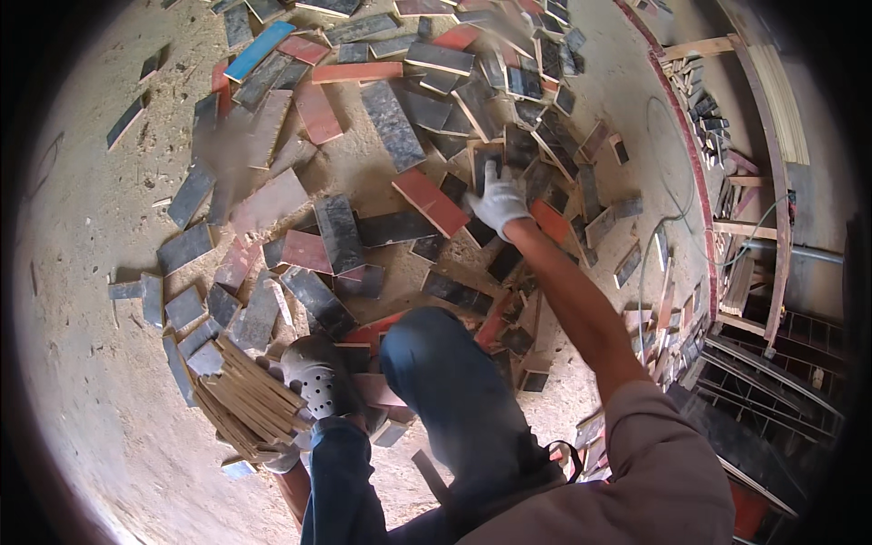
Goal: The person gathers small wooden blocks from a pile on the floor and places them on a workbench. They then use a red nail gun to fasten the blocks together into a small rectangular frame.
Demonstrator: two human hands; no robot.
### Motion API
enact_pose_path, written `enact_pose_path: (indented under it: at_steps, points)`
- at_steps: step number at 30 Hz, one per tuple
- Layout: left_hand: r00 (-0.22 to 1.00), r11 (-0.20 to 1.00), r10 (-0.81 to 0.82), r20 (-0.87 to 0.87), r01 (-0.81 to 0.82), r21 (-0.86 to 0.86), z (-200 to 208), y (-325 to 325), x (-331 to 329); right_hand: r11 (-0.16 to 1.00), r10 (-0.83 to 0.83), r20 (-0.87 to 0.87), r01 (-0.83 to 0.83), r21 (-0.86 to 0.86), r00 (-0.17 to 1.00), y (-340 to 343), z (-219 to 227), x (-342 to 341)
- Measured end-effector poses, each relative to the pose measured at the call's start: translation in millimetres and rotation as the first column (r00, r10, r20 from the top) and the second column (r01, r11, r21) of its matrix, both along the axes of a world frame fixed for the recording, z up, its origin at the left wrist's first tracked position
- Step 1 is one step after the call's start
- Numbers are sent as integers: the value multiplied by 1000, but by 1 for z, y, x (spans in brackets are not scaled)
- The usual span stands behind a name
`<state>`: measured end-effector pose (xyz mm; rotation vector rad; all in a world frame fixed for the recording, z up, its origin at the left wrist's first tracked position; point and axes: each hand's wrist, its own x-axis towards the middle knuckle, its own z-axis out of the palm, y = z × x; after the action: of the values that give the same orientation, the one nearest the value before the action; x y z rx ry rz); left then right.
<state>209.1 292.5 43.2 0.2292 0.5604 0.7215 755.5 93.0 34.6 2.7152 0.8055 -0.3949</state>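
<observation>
Low on the left, my left hand [287, 460] in a pale glove is closed on a thick stack of plywood pieces [243, 400], their light edges facing up. Its fingers are partly hidden under the stack. My right hand [500, 203], in a white glove, reaches forward into the scattered pile, fingers stretched out over a dark plywood piece [488, 162]. It seems to touch that piece, but no grip shows. A red plywood piece [431, 202] lies just left of this hand.
Many black, red and grey plywood offcuts cover the dusty floor [100, 218]. A bright blue piece [260, 51] lies far left. My knees and a grey perforated shoe [318, 386] are among the pieces. A hose [647, 272] and a wooden rack [772, 182] stand at the right.
</observation>
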Motion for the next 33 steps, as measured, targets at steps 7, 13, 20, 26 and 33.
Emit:
enact_pose_path:
  at_steps: [7,13,20,26,33]
  points:
    - [998,997,57,6,-57,50,13,1,-37,781,5,-130,77,620,991,-77,-12,-22]
    - [997,996,69,18,-70,49,13,0,-44,700,113,-377,196,687,920,-92,-14,57]
    - [995,993,98,27,-100,70,16,-3,-49,827,-17,36,-7,562,999,1,-19,129]
    - [993,995,60,103,-67,72,32,-7,-49,962,-154,-13,152,228,988,58,-29,152]
    - [991,971,126,36,-131,201,63,-38,-46,507,202,-870,712,487,450,97,56,-87]
